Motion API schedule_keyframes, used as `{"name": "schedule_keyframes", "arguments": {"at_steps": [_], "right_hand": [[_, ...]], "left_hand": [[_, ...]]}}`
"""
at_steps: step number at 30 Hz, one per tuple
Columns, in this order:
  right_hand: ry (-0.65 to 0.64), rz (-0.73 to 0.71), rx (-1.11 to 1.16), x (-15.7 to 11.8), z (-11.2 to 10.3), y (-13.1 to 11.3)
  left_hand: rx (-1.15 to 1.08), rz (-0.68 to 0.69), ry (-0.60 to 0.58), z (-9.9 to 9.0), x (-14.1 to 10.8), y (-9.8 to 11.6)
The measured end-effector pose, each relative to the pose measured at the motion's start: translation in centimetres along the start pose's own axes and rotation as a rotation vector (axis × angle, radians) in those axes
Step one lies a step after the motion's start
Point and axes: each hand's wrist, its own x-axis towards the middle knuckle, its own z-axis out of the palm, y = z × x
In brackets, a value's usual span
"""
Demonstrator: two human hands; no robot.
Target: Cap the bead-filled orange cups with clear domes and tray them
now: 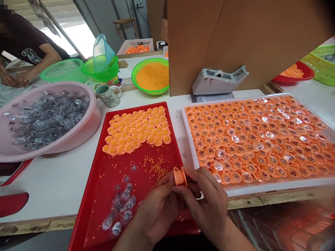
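Between my two hands, over the front of the red tray point(90, 195), is a small orange plastic cup point(179, 177) with a wide rim, tipped on its side. My left hand point(157, 205) pinches its base and my right hand point(206, 198) grips the rim from the right. In the tray lie rows of orange cups point(136, 130) filled with yellow-orange pellets, loose pellets point(157, 169), and clear printed plastic domes point(127, 202) near my left forearm. To the right, a white tray point(192, 146) holds many orange cups with printed clear tops.
A pink basin point(89, 129) of clear domes stands left, beside a mug point(108, 96). Behind are a green bowl point(151, 78) of pellets and a tape dispenser point(218, 82) against a cardboard sheet point(230, 38). Another person point(28, 45) works at the far left.
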Motion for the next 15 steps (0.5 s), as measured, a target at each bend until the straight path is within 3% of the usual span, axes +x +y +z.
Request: {"name": "schedule_keyframes", "arguments": {"at_steps": [9, 13, 15], "right_hand": [[-0.149, 0.025, 0.115, 0.3, -0.9, 0.4], [-0.102, 0.142, 0.136, 0.6, -1.1, 0.9], [-0.116, 0.237, 0.133, 0.6, -1.6, 1.4]], "left_hand": [[0.15, 0.121, 0.034, 0.1, 0.4, 0.2], [0.286, 0.214, 0.055, 1.0, 1.1, -0.5], [0.477, 0.24, 0.063, 0.8, 2.2, -0.6]]}}
